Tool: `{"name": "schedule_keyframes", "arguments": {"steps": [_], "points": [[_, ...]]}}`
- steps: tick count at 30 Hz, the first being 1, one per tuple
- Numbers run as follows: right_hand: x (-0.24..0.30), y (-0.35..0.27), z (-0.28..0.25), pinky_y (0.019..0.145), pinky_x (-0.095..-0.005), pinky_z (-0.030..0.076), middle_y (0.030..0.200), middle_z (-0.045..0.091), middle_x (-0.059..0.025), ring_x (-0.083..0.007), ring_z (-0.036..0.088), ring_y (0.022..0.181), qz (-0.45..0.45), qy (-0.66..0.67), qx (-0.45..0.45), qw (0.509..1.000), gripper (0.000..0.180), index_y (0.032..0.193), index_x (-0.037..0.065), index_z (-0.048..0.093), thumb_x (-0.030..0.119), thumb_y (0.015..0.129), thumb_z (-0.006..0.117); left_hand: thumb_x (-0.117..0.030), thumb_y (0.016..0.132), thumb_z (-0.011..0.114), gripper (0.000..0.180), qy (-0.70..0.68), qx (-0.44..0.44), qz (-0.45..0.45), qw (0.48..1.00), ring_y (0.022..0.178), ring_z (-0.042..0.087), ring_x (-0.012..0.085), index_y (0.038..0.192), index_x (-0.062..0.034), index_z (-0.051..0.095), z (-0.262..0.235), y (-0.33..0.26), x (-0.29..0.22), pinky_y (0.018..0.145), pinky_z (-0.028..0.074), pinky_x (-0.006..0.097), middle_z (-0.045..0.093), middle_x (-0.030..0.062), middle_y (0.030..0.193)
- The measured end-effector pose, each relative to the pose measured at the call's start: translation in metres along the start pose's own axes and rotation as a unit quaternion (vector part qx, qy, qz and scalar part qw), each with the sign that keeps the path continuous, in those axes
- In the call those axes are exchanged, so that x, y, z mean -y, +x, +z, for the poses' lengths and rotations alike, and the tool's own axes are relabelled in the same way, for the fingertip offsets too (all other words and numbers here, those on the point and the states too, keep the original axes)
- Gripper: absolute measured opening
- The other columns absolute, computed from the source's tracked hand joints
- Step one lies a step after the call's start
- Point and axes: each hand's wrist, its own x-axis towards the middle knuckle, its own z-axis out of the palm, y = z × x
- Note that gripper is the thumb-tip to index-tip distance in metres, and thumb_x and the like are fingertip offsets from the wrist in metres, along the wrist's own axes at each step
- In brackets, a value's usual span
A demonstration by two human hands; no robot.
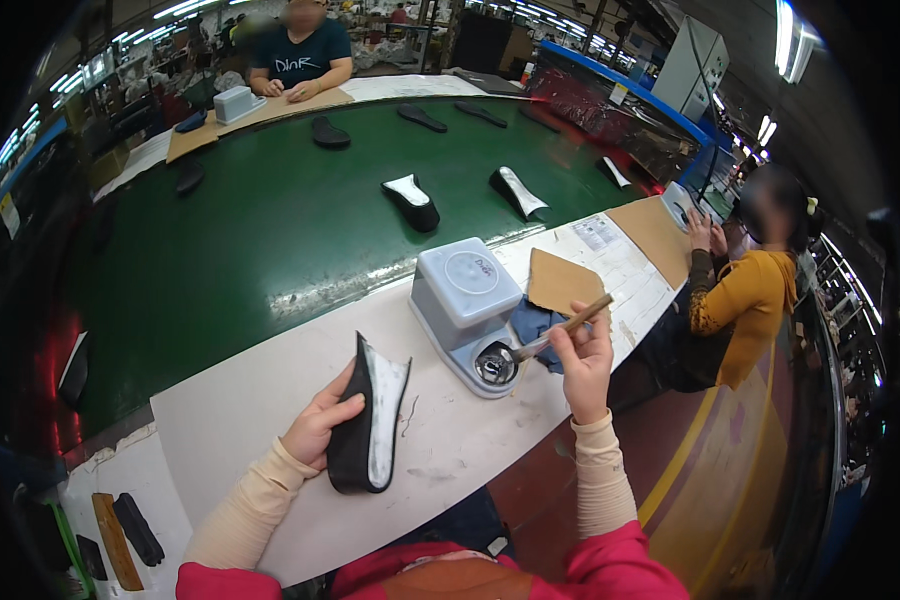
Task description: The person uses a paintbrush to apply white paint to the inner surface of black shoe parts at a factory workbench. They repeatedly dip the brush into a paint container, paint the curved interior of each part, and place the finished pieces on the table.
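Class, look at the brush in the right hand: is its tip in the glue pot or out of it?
In. The brush, held by the right hand, slants down with its tip inside the round pot of the grey dispenser.

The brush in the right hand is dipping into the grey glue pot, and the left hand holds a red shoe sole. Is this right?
Not quite. The head view shows the shoe sole in the left hand is black with a white face, not red. The right hand does dip the brush into the grey glue pot.

At a white workbench (270, 400), the left hand (320, 425) grips a black shoe sole (368, 420) while the right hand (582, 360) dips a wooden-handled brush (555, 333) into the grey glue pot (467, 305), just right of the sole; beyond the pot, soles ride a green conveyor (270, 220).
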Motion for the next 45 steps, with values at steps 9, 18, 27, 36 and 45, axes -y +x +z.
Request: {"name": "schedule_keyframes", "arguments": {"steps": [9,18,27,36,45], "points": [[0.010,0.003,0.019,0.064,-0.0211,0.043,0.074,0.062,-0.0054,-0.0076,0.055,0.068,-0.028,-0.146,0.098,0.984,0.041,0.118,-0.005,0.046,0.004,0.082,0.064,-0.006,0.089,0.049,0.069,0.007,0.037,-0.057,0.998,0.114,0.051,0.0188,0.147,-0.0196,0.013,0.015,-0.011,0.004,0.096,0.043,0.032,0.039,0.0047,0.138],[0.000,0.006,0.016,0.061,-0.0196,0.041,0.072,0.061,-0.0037,-0.0051,0.051,0.065,0.002,-0.108,0.120,0.987,0.042,0.118,-0.007,0.046,0.005,0.083,0.064,-0.005,0.090,0.047,0.068,0.081,0.011,-0.039,0.996,0.120,0.044,0.0150,0.147,-0.0134,0.010,0.026,-0.023,0.012,0.100,0.036,0.029,0.035,0.0050,0.141],[0.012,-0.006,0.001,0.066,-0.0193,0.039,0.081,0.060,-0.0040,-0.0074,0.051,0.070,0.244,0.218,0.112,0.938,0.037,0.119,-0.003,0.045,0.006,0.086,0.060,-0.005,0.090,0.047,0.070,0.011,0.004,-0.030,0.999,0.110,0.055,0.0344,0.147,-0.0194,0.008,0.049,-0.053,0.028,0.095,0.044,0.041,0.039,0.0140,0.137],[0.082,-0.078,0.040,0.071,-0.0243,0.042,0.088,0.063,-0.0167,-0.0169,0.060,0.077,-0.137,0.121,0.083,0.980,0.052,0.125,0.001,0.032,0.001,0.083,0.063,-0.004,0.091,0.048,0.062,0.066,-0.036,0.017,0.997,0.125,0.037,0.0137,0.145,-0.0052,0.015,0.097,-0.072,0.031,0.103,0.028,0.027,0.035,0.0072,0.141],[0.100,-0.085,0.043,0.078,-0.0353,0.030,0.086,0.068,-0.0077,-0.0123,0.058,0.067,-0.329,-0.079,0.152,0.929,0.057,0.123,0.011,0.036,0.009,0.079,0.071,-0.002,0.090,0.049,0.063,0.126,-0.024,0.026,0.991,0.126,0.038,0.0143,0.145,-0.0062,0.017,0.107,-0.085,0.024,0.105,0.028,0.029,0.035,0.0073,0.141]]}}
